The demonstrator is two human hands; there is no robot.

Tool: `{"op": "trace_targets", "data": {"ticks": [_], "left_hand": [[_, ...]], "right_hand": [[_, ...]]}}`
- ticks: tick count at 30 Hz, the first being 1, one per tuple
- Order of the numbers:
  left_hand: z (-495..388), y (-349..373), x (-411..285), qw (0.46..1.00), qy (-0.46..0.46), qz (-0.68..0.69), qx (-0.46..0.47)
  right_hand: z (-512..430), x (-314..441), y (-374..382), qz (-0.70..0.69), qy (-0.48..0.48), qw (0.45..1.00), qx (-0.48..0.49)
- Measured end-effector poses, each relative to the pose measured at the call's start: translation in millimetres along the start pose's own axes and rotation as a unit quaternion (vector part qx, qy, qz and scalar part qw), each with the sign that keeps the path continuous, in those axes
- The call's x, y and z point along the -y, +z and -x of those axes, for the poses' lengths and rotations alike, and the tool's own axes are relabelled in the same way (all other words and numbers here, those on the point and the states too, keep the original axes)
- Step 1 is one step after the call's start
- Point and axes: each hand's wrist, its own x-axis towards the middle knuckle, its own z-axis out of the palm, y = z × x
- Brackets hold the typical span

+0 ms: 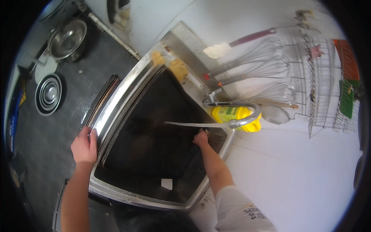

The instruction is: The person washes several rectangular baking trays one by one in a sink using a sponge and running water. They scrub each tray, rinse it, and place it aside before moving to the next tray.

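Note:
A metal sink (pixel 124 197) lies before me, with a stack of dark baking trays (pixel 127 111) standing along its left inner wall. My left hand (pixel 84 146) is curled around the near end of a second stack of thin trays (pixel 101 100), just outside the left rim. Deep on the sink's right side, my right hand (pixel 201 137) is in a fist against a dark surface. A small pale bit shows beside its fingers; what it grips is hidden. A stream of water (pixel 197 124) runs from the curved faucet (pixel 250 116) between my hands.
Behind the faucet is a yellow jug (pixel 232 116). Several whisks (pixel 261 65), a spatula (pixel 232 46) and a strainer (pixel 276 114) hang by a wire rack (pixel 318 84). Nested round pans (pixel 49 94) and a steel pot (pixel 68 40) stand at left. Yellow sponges (pixel 178 69) lie on the back ledge.

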Motion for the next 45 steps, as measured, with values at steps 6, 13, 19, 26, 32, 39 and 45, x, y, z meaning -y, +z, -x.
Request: {"op": "trace_targets", "data": {"ticks": [6,13,19,26,32,39,45], "left_hand": [[0.8,-0.9,5.1,1.000,-0.007,-0.008,0.001],[2.1,-1.7,3.5,1.000,-0.016,0.001,0.001],[-0.1,-4.7,-9.5,1.000,-0.021,0.003,0.000],[0.0,-2.5,-1.3,1.000,-0.021,-0.010,0.008],[1.4,-4.5,-1.0,1.000,-0.027,-0.007,0.006],[1.7,-6.3,-1.5,0.999,-0.038,-0.003,0.017],[0.2,-9.5,-6.2,0.999,-0.038,-0.004,0.020]], "right_hand": [[128.6,33.1,115.2,-0.099,0.059,0.993,-0.023],[224.0,51.6,150.9,-0.141,0.027,0.984,0.106],[246.3,70.8,142.6,-0.102,-0.060,0.987,0.111],[331.1,225.5,-20.5,-0.170,-0.301,0.938,-0.009],[327.7,263.0,-93.8,-0.444,-0.318,0.837,0.005],[218.9,199.8,-135.2,-0.832,-0.102,0.470,0.277],[144.0,179.7,-175.5,-0.838,-0.106,0.510,0.166]]}}
